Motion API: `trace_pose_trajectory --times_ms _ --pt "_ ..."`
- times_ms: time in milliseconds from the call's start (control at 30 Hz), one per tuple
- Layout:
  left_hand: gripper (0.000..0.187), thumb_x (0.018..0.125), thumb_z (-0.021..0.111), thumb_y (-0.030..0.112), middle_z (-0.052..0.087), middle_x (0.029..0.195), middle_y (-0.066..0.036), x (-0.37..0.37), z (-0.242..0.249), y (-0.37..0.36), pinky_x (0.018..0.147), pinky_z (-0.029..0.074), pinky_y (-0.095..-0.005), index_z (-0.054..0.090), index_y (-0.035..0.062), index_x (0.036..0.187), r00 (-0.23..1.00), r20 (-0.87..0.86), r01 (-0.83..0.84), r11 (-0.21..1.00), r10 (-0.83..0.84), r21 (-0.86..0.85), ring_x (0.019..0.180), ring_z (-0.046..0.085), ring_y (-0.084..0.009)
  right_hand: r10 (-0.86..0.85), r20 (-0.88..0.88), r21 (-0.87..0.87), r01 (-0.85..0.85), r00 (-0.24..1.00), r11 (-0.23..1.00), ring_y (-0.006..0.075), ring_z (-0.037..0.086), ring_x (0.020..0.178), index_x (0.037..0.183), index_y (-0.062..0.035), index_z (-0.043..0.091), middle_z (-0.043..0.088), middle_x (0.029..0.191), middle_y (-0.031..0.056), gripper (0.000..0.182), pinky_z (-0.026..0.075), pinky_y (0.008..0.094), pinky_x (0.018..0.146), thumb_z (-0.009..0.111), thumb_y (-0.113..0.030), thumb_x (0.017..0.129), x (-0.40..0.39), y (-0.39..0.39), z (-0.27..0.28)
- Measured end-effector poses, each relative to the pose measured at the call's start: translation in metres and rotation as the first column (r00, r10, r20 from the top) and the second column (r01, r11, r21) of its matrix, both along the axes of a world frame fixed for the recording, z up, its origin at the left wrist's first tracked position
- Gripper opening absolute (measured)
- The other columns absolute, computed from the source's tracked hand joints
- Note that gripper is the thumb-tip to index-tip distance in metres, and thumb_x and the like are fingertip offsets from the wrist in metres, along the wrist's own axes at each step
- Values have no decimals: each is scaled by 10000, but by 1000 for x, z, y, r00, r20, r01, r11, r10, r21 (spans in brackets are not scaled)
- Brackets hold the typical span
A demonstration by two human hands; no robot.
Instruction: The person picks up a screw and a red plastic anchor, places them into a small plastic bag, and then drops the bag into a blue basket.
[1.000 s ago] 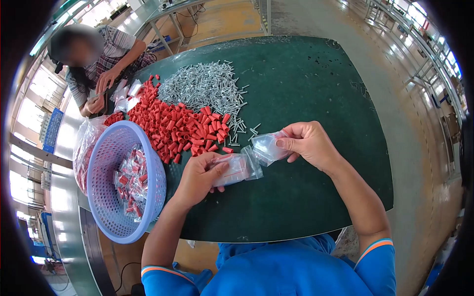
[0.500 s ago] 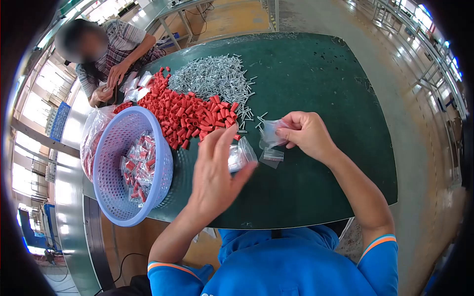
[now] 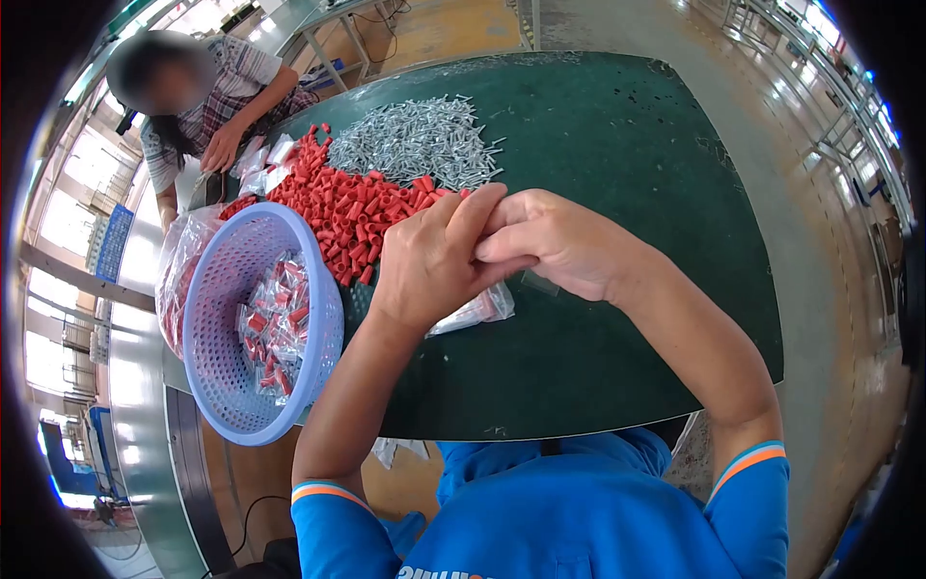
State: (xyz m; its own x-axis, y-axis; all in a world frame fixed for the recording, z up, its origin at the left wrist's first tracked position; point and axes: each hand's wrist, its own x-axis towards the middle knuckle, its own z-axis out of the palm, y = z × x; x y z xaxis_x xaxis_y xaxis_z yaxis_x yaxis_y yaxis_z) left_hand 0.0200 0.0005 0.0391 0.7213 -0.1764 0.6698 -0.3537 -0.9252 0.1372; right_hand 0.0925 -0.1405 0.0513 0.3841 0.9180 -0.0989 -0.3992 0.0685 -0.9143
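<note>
My left hand [image 3: 424, 261] and my right hand [image 3: 555, 241] meet over the middle of the green table [image 3: 598, 367], their fingertips pressed together. Whatever lies between the fingers is hidden. Just beyond them is a heap of red plastic sleeves [image 3: 347, 212], with a pile of silver screws [image 3: 415, 140] behind it. Clear plastic bags [image 3: 487, 307] lie under and in front of my hands. Left of my left hand stands a blue-purple perforated basket [image 3: 323, 338] holding small clear bags with red pieces inside.
A co-worker [image 3: 246, 92] sits at the table's far left corner, near some plastic bags [image 3: 256, 169]. A large clear bag [image 3: 178, 280] with red contents stands behind the basket. A metal-framed table is beyond the far edge.
My hands have come together from apart. My left hand, open before, has closed against my right, which held a clear bag. One of the co-worker's hands has moved down and to the left.
</note>
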Motion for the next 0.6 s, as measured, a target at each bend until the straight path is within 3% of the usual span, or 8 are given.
trace_pose_trajectory --times_ms 67,133,233,267,367,500,567,600 --pt "411 668 726 281 579 716 -88 4 -11 14 546 490 -320 591 38 971 998 -33 43 989 -48 -141 576 584 -227 39 45 -2 -39 998 999 125 593 803 1001 50 599 623 871 83 240 480 253 744 548 -53 791 5 -2 -3" --pt "245 774 665 242 549 623 -61 5 -22 20 487 446 -292 597 15 837 999 25 30 958 -24 -286 506 538 -188 -263 575 39 296 775 954 142 605 812 907 29 624 631 820 90 201 471 272 712 595 -110 765 5 -10 2" --pt "430 961 400 312 372 532 36 1 -28 26 376 200 -231 383 112 581 950 -227 -146 338 -215 -930 427 300 -69 -108 906 -90 436 409 896 170 595 728 910 -1 630 619 811 85 198 470 289 666 647 -111 745 10 -36 -22" --pt "430 961 400 312 372 532 36 -1 -25 25 376 200 -231 383 112 581 950 -228 -149 334 -213 -931 427 300 -69 24 966 -148 475 257 867 154 582 672 909 -12 632 611 794 69 187 467 271 641 659 -81 737 7 -40 -31" --pt "426 951 417 317 250 505 57 -2 -17 22 375 146 -221 291 147 581 887 -64 -196 -247 -457 -949 410 230 -44 -37 995 -14 475 96 880 172 548 597 822 -16 620 583 711 63 165 455 283 588 694 -78 688 -2 -40 -55" --pt "252 881 566 214 350 549 70 -7 -28 9 388 202 -201 448 120 679 877 -221 -246 -6 -428 -969 446 301 -25 -22 988 -61 512 155 857 200 587 615 775 1 604 608 731 85 177 458 310 570 700 -126 700 4 -36 -41" --pt "184 834 626 170 366 543 69 -5 -42 2 396 206 -195 493 80 745 890 -224 -180 146 -397 -973 453 298 -14 -289 782 -61 530 552 846 100 523 543 738 -8 583 569 624 33 175 415 263 497 710 -127 721 7 -28 -28" --pt "173 787 687 125 381 536 69 -4 -46 -1 405 210 -189 538 41 811 909 -222 -118 294 -352 -949 461 295 -3 -289 788 -61 536 544 842 100 523 543 738 -8 583 569 624 33 175 415 263 497 710 -127 721 8 -24 -26"
